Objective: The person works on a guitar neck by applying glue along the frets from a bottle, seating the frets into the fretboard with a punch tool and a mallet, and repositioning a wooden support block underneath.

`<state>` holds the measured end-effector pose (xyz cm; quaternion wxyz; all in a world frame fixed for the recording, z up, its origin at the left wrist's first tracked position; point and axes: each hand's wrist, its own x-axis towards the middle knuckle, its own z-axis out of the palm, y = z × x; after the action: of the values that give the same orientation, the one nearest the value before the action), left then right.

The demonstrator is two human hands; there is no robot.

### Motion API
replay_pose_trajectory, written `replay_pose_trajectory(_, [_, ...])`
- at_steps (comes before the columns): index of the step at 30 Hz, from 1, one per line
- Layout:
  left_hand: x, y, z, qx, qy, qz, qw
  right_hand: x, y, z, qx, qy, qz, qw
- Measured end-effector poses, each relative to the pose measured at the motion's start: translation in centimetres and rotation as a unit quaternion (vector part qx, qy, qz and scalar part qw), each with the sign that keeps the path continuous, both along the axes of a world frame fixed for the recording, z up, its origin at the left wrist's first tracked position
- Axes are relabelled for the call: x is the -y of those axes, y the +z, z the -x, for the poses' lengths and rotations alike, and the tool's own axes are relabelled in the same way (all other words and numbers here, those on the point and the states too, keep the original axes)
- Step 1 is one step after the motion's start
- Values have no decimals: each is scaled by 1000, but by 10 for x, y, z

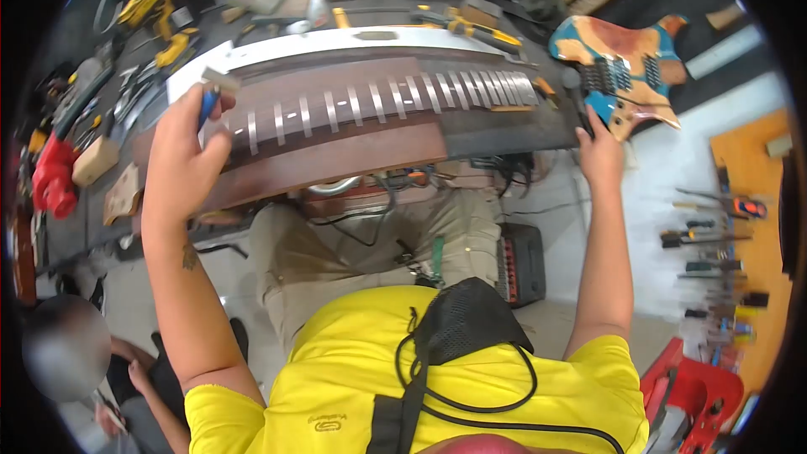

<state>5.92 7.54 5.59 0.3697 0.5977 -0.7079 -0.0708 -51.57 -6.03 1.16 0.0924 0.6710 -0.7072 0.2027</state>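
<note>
My left hand [189, 147] is closed around a small blue-handled tool [208, 107]; a pale, block-like piece [220, 79] shows just above the fingers. It hovers at the left end of a dark guitar fretboard [319, 114] crossed by several silvery strips. Reddish-brown boards [336, 155] lie along both long sides of the fretboard. At the right end of the bench, my right hand [601, 154] grips the dark handle of a tool with a rounded grey head [572, 79], possibly a hammer. Its exact kind is blurred.
A blue-and-wood guitar body [622, 71] lies beyond my right hand. A long white strip [336, 40] runs behind the fretboard. A red clamp-like tool [55, 176] and yellow power tools [147, 2] sit left. Another person [139, 370] is at lower left.
</note>
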Motion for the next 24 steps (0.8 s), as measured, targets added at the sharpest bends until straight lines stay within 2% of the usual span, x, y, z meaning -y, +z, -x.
replay_pose_trajectory(1, [-20, -1, -21, 66, 33, -16, 997, 7, -3, -2, -9, -29, -27, 999])
replay_pose_trajectory(2, [-32, -16, -45, 84, 58, 5, 995, 12, -3, -8, -18, -54, -55, 997])
replay_pose_trajectory(4, [-62, -22, -67, 95, 80, -29, 992, 13, 3, -23, -37, -64, -75, 994])
replay_pose_trajectory(5, [-71, -26, -74, 86, 87, -23, 992, 27, -10, -5, -72, -40, -61, 995])
replay_pose_trajectory(6, [-76, -27, -79, 130, 104, -13, 986, 36, -24, 6, -108, -17, -46, 993])
replay_pose_trajectory(8, [-76, -32, -85, 158, 130, -12, 979, 16, -28, -17, -209, 55, 216, 952])
replay_pose_trajectory(10, [-71, -33, -86, 172, 143, -11, 975, -25, -16, -72, -33, 172, 205, 963])
replay_pose_trajectory(11, [-68, -24, -78, 133, 151, -54, 978, -47, -24, -96, 129, 207, 105, 964])
replay_pose_trajectory(12, [-68, -21, -76, 132, 143, -53, 979, -68, -34, -117, 283, 227, 1, 932])
replay_pose_trajectory(13, [-65, -21, -73, 133, 144, -46, 980, -83, -38, -133, 325, 212, -151, 909])
replay_pose_trajectory(14, [-61, -22, -74, 134, 144, -38, 980, -93, -40, -148, 363, 191, -296, 863])
replay_pose_trajectory(15, [-59, -38, -92, 188, 147, -4, 971, -99, -42, -165, 465, 195, -352, 788])
replay_pose_trajectory(16, [-57, -37, -93, 187, 136, -2, 973, -102, -41, -179, 560, 198, -400, 698])
replay_pose_trajectory(17, [-57, -34, -92, 188, 127, -10, 974, -103, -39, -190, 562, 194, -394, 701])
replay_pose_trajectory(19, [-62, -19, -86, 173, 119, -29, 977, -101, -36, -208, 740, 139, -361, 550])
replay_pose_trajectory(20, [-67, -8, -83, 176, 121, -30, 976, -100, -38, -211, 742, 142, -363, 546])
replay_pose_trajectory(22, [-76, 19, -75, 216, 102, 34, 970, -95, -48, -215, 718, 128, -344, 591])
replay_pose_trajectory(24, [-89, 40, -70, 225, 110, 40, 967, -93, -50, -217, 701, 139, -356, 603])
